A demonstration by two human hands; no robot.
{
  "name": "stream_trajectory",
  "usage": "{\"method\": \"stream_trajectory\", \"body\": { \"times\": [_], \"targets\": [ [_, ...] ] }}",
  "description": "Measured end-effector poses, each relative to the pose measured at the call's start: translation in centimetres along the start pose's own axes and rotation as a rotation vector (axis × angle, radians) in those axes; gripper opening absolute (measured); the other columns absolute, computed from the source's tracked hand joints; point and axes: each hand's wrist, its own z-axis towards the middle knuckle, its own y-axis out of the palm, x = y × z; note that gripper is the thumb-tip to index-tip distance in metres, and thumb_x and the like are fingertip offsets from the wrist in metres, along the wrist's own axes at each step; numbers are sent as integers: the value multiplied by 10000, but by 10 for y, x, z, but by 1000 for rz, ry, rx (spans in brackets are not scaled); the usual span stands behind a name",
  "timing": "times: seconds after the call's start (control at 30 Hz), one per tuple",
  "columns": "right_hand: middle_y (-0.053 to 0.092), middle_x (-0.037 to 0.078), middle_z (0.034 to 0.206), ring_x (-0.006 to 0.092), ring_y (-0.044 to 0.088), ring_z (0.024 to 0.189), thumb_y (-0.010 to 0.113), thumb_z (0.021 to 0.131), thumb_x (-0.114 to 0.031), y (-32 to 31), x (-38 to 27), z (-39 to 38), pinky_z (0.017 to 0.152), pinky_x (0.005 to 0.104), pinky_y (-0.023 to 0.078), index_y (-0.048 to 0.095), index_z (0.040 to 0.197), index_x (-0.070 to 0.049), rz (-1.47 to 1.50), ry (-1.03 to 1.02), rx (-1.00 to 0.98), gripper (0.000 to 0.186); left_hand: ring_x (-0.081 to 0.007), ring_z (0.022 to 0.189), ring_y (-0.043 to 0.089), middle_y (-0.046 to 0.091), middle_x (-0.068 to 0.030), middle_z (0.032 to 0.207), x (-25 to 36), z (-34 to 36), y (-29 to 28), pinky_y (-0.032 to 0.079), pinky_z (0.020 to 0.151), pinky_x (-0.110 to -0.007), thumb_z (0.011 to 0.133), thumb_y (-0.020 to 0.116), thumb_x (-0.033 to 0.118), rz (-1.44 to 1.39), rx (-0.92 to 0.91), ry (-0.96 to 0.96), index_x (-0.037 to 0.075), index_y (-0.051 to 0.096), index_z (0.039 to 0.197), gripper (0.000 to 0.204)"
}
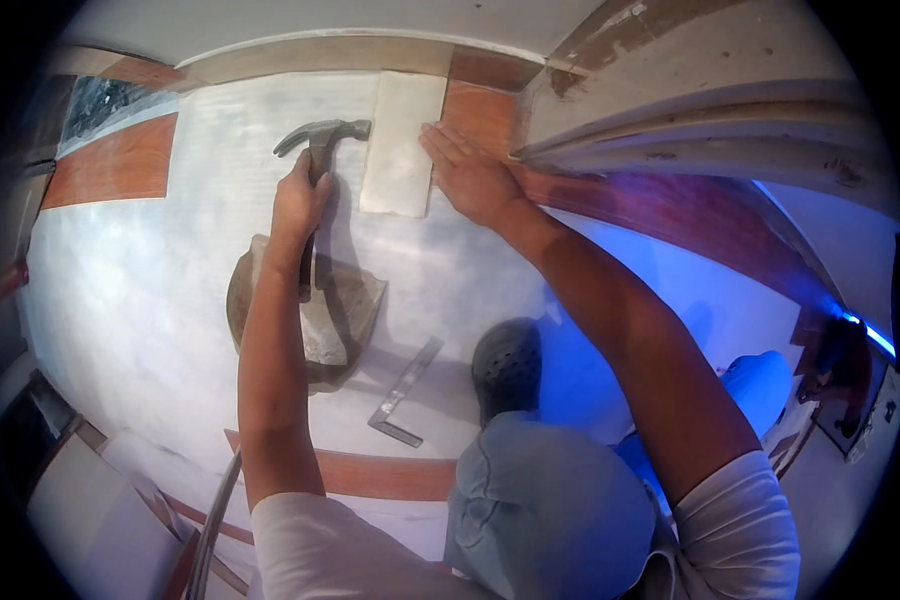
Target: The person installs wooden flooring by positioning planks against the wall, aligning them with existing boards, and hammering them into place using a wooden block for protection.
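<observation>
White sheeting (120, 290) spreads out before you, tinted blue on your right. Reddish-brown planks (660, 215) run along its right side, with a shorter plank (120, 165) at the far left and a strip (385, 475) of the same colour close to you. Beneath your left forearm (273, 370) sits a dusty grey-brown bag-like thing (368, 300), its kind hard to tell. A pale, oblong board (402, 150) lies flat on the sheeting toward the far side, its right edge beside the reddish wood. Your dark clog (507, 365) rests nearer to you, and the claw hammer (325, 132) has its striking face right at the board's left edge; whether they touch cannot be told. An L-shaped metal square (407, 384) lies between the bag-like thing and the clog. Your left hand (302, 200) is wrapped around the hammer's handle, just below the head. Your right hand (475, 185) has its fingers straight and together, their tips at the board's right edge.
</observation>
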Motion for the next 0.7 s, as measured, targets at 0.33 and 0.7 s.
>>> {"method": "stream_trajectory", "body": {
  "times": [0.33, 0.7],
  "targets": [
    [421, 166, 1578, 298, 366, 1483, 514, 1001, -193, -1, -5, -2, 1220, 411, 309, 485, 1467, 2, 82, -47, 30, 506, -482, 1057, 654, 697, -298, 1080, -2, 13, 14, 510, 905, -517, 907, 677, 278, 46, 354, -120, -30, 612, 1131, 386],
    [526, 163, 1483, 313, 441, 1425, 562, 916, -66, -6, -34, -100, 1182, 416, 370, 601, 1347, 8, 331, 159, 61, 440, -447, 1109, 559, 563, -309, 1246, 80, -36, 89, 455, 970, -497, 764, 809, 474, 468, 499, 288, -36, 529, 1398, 861]
  ]
}}
